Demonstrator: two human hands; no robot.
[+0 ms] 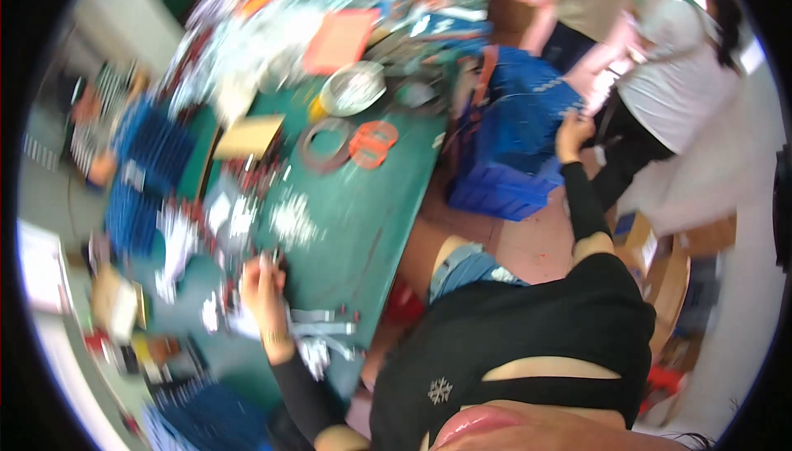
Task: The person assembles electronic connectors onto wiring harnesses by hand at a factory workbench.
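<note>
Your R hand (pixel 573 136) closes its fingers on the near-right edge of blue denim (pixel 528 88), prob. b/c a margin grip leaves the panel's face free. The denim sits in & above the blue crate (pixel 503 191), right of the table. Your L hand (pixel 262 286), well apart over the green table (pixel 363 228), has fingers curled in; blur hides the tips, so can't tell if they pinch anything.

By the L hand: white strips (pixel 326 327) lie just to its right, heads toward the table's right edge, prob. for easy pickup; a pile of small white pieces (pixel 293 220) lies farther off, w/in reach.

Farther out: brown tape roll (pixel 326 144) & orange spool (pixel 374 144) side by side, white bowl (pixel 353 88) beyond; folded denim stack (pixel 153 146) at far left, prob. parked off the working strip.

Edges/room: the table's right edge slants between your hands; green surface shows b/w the white pile & that edge, giving the L hand sideways room. Crate walls bound the R hand's left; a co-worker in a white top (pixel 676 72) stands near its far-right side, so swing room there is tighter.
</note>
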